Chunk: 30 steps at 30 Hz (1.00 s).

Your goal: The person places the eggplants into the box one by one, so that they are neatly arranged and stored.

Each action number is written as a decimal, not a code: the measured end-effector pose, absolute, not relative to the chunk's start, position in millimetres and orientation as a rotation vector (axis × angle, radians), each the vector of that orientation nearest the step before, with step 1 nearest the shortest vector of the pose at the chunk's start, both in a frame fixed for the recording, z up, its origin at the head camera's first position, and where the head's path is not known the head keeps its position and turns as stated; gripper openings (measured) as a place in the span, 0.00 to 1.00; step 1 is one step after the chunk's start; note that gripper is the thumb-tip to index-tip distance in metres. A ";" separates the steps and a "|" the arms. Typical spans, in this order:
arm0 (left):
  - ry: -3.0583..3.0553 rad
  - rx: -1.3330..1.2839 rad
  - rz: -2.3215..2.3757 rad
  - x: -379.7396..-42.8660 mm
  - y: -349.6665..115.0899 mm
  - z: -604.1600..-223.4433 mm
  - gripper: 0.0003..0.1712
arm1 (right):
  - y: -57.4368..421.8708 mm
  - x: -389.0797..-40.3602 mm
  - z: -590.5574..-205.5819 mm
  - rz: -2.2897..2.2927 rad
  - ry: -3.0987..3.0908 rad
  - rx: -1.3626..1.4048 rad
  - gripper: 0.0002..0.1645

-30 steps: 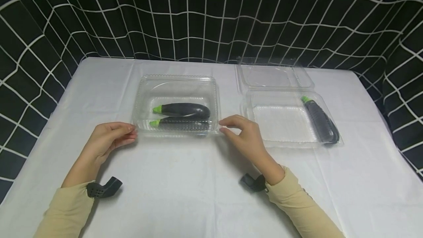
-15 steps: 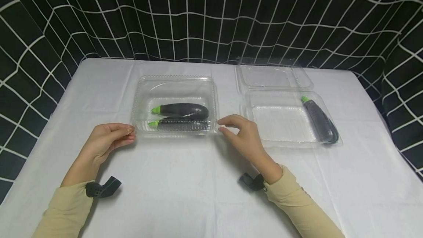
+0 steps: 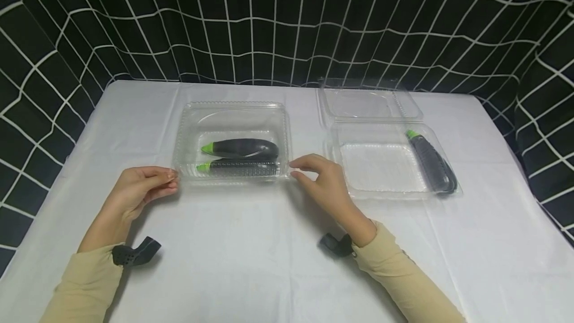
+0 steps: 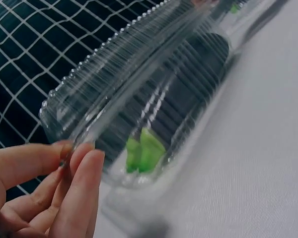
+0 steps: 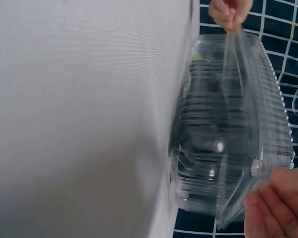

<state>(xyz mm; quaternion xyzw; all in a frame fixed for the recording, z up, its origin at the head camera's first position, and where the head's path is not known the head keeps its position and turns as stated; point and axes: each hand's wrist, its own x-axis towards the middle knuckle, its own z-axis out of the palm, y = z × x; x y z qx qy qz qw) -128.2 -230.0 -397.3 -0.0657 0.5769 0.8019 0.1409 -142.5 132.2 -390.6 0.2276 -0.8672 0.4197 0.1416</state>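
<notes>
A clear plastic clamshell container (image 3: pixel 233 122) stands on the table with its lid down. Two dark eggplants with green stem ends lie inside, the farther eggplant (image 3: pixel 245 148) and the nearer eggplant (image 3: pixel 244 167), seen through the plastic. My left hand (image 3: pixel 143 188) pinches the rim at the container's near left corner; in the left wrist view, thumb and fingertips meet on the rim. At the near right corner, my right hand (image 3: pixel 327 183) holds the rim between thumb and fingers, as the right wrist view shows. Whether the lid is fastened cannot be told.
To the right, a second clear clamshell container (image 3: pixel 381 194) lies with its lid (image 3: pixel 358 103) folded back. An eggplant (image 3: pixel 430 163) rests along its right side. A white cloth (image 3: pixel 251 263) covers the table. Dark netted walls (image 3: pixel 278 24) stand behind and at both sides.
The head view has shifted slightly, so everything sits a little farther left. Both hands keep hold of the same corners, and the eggplants lie as before inside.
</notes>
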 end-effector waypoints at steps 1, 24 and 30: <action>1.663 -0.190 2.318 -128.7 -230.3 -397.3 0.17 | 131.7 -143.0 -390.9 1.207 -2.505 0.655 0.07; 2.059 -0.350 2.188 -136.9 -248.2 -395.2 0.13 | 96.5 -159.1 -393.2 1.302 -2.465 0.555 0.08; 2.121 -0.353 2.167 -139.6 -250.5 -395.3 0.13 | 91.2 -163.7 -393.3 1.298 -2.466 0.552 0.08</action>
